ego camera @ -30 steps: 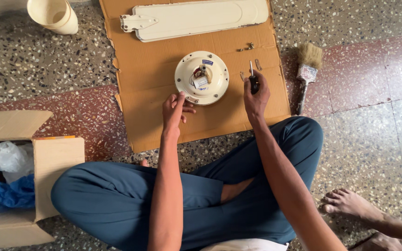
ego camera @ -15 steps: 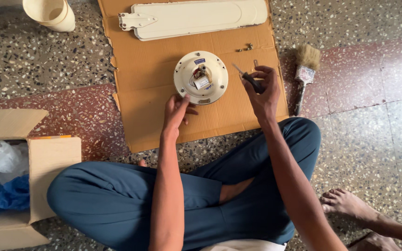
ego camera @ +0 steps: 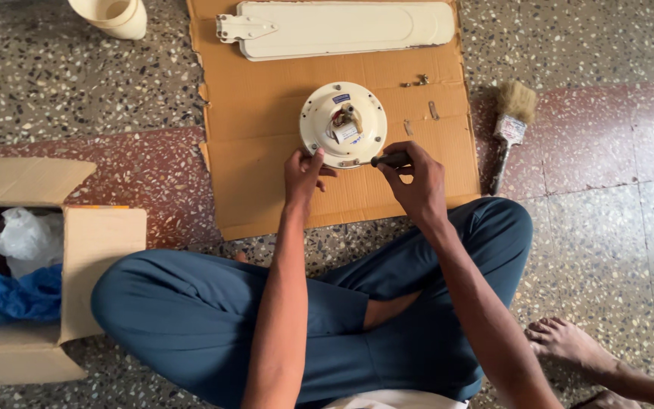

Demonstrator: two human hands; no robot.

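Hands (ego camera: pixel 304 173) at motor housing (ego camera: pixel 327 113); screwdriver (ego camera: pixel 389 160) level

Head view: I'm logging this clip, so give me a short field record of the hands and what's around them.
left hand: touching the near rim of the cream fan motor housing
right hand: gripping a dark-handled screwdriver, tip at the housing's near edge
surface: cardboard sheet on a speckled floor
nearby: fan blade, paintbrush, loose screws, open box

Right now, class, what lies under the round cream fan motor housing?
A flattened cardboard sheet lies under the fan motor housing, spread on the speckled floor. The cardboard directly beneath the housing is covered, so anything there cannot be seen.
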